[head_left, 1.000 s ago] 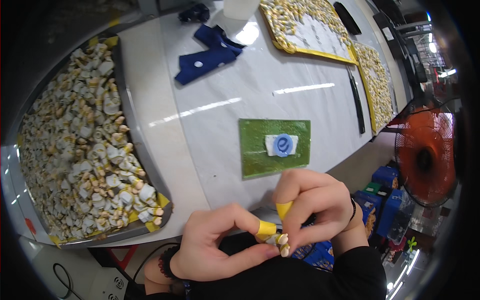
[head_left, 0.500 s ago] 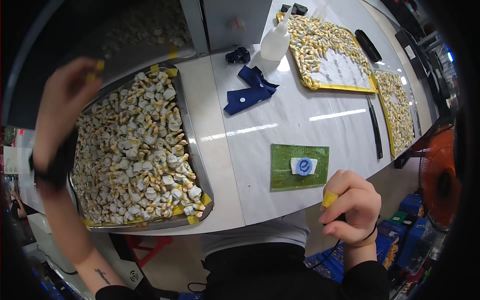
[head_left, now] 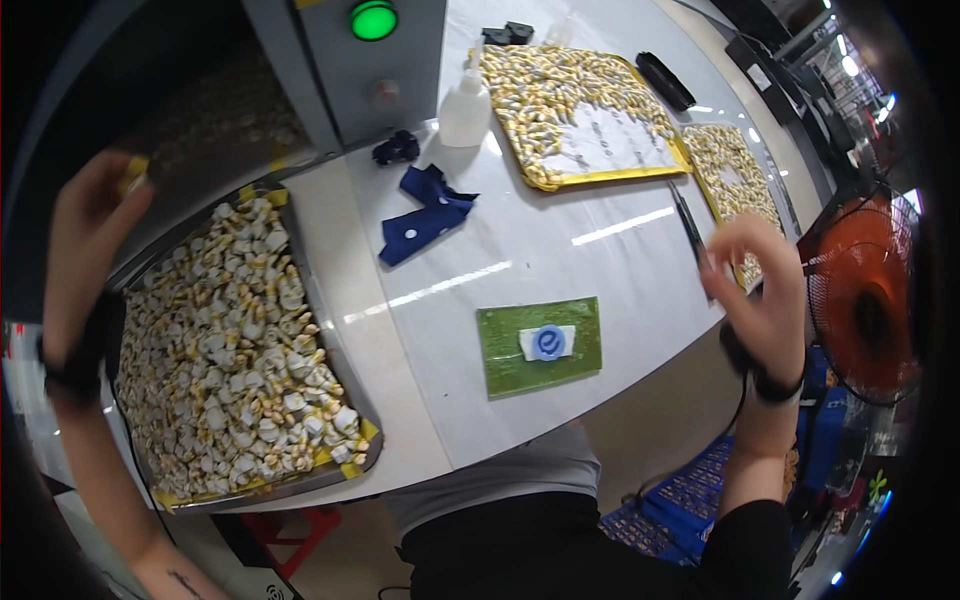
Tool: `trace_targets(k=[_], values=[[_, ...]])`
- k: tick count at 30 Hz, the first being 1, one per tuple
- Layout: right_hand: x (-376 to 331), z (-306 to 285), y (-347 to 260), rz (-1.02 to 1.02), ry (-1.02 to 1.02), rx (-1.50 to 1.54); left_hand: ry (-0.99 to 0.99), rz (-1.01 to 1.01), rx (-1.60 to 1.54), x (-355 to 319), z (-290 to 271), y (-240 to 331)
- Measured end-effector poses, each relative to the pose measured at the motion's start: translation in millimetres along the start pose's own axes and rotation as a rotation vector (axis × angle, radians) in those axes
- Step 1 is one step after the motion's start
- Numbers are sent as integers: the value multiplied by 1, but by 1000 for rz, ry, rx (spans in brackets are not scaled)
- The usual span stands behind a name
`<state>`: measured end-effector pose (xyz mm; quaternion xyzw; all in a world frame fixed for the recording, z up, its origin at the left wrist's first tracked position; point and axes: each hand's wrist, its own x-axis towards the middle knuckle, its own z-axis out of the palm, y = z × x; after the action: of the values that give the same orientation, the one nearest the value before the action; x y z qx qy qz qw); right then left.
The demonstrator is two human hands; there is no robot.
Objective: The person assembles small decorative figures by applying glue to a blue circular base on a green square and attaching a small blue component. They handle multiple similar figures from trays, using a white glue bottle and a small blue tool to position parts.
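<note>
My left hand (head_left: pixel 95 225) is raised at the far left, beside a deep metal tray (head_left: pixel 372 440) heaped with small pale pieces wrapped in yellow. Its thumb and fingers come together, with yellow tape round a fingertip; whatever they may pinch is too small to make out. My right hand (head_left: pixel 768 290) reaches over the table's right edge, blurred by motion. Its thumb and fingers are at the near end of a thin black tool, perhaps tweezers (head_left: pixel 686 215); grip or mere touch I cannot tell. A green mat (head_left: pixel 500 375) bears a white pad under a blue disc (head_left: pixel 550 342).
Two yellow-edged trays, one larger (head_left: pixel 600 181) and one smaller (head_left: pixel 735 155), hold rows of small pieces. A white squeeze bottle (head_left: pixel 465 112), blue dotted cloth (head_left: pixel 425 235) and black case (head_left: pixel 665 80) lie around. A grey machine has a lit green button (head_left: pixel 373 20). An orange fan (head_left: pixel 865 300) stands right.
My right hand has moved up and away from me to the black tool. My left hand stays raised, its fingers drawn closer together. The view has swung right, bringing the green button in.
</note>
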<state>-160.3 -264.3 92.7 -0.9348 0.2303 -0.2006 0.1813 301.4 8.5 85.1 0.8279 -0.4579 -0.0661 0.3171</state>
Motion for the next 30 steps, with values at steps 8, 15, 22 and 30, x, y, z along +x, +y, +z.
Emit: trace_targets(k=[8, 15, 22, 30], values=[[146, 56, 100, -179, -199, -89, -951, 420, -757, -146, 36, 161], [166, 71, 104, -113, -259, -292, -663, 3, -1216, -195, 124, 157], [71, 39, -16, -160, -328, 331, -703, -166, -1576, -205, 161, 139], [2, 51, -32, -475, -341, -60, -569, -242, -1689, -194, 175, 150]])
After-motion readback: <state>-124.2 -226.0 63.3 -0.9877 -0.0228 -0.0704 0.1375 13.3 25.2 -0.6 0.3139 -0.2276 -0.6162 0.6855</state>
